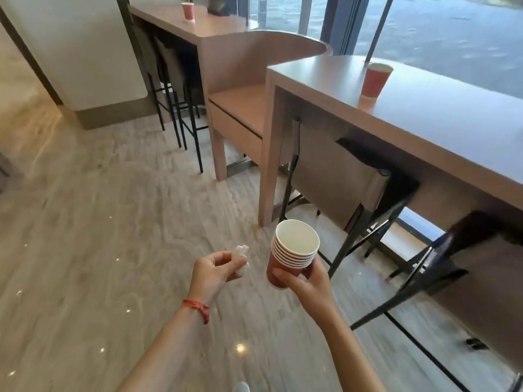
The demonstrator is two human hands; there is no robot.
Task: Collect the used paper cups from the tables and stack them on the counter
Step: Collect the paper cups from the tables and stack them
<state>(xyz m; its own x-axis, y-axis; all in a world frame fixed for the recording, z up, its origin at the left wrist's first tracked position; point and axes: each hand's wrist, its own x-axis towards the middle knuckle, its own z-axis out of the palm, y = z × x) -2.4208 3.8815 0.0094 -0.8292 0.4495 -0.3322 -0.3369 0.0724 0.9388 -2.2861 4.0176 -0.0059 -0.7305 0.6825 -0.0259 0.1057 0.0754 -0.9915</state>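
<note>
My right hand [305,281] grips a stack of several nested red paper cups [291,250], white inside, held upright at mid-frame. My left hand [212,268] pinches a crumpled white tissue [240,258] just left of the stack. A single red paper cup [375,80] stands on the near high table [441,114] to the right, by the window. Another red cup [188,11] stands on the far high table [198,26] at the back.
Dark-framed bar stools [342,176] are tucked under the near table, and more stools [167,69] stand under the far one. A low bench seat [240,106] joins the two tables. Wood-look floor [99,222] stretches to the left. A white wall block [79,52] stands at back left.
</note>
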